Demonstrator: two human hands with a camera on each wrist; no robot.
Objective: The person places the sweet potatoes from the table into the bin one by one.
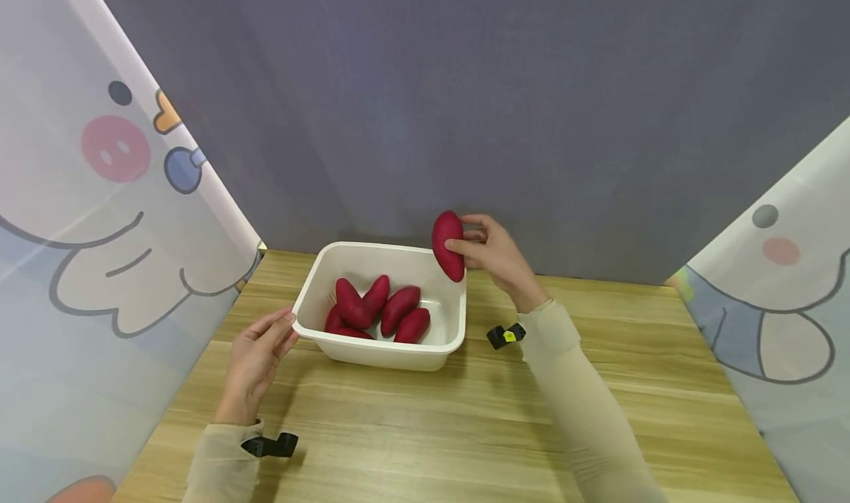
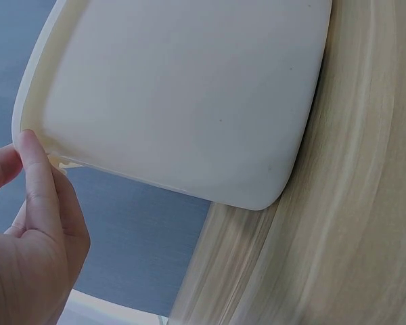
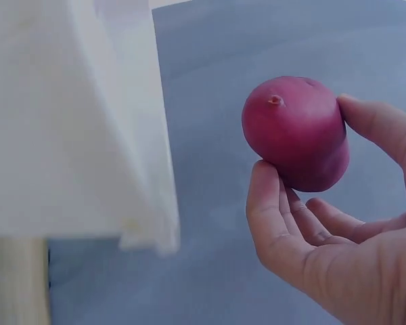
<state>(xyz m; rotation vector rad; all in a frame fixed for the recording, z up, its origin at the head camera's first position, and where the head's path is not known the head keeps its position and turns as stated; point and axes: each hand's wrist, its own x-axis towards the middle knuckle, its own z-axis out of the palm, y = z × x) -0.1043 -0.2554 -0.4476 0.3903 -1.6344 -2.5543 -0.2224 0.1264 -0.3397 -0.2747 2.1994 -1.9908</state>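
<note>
My right hand [image 1: 494,256] pinches a dark red sweet potato [image 1: 448,245] between thumb and fingers, above the right back corner of a white plastic basin [image 1: 392,347]. Seen in the right wrist view, the sweet potato [image 3: 294,132] shows its stubby end, with the basin wall [image 3: 68,135] to its left. The left hand [image 1: 255,355] pinches the basin's rim at the left front corner; the left wrist view shows thumb and finger on that rim [image 2: 19,115]. Several more red sweet potatoes [image 1: 401,310] lie inside the basin, mostly toward its left and middle.
The basin stands at the back of a wood-grain table [image 1: 412,429], close to a grey upright backdrop [image 1: 425,105]. Cartoon-print curtains [image 1: 86,230] flank the table on the left and right. A black wrist camera [image 1: 268,445] sits on the left sleeve.
</note>
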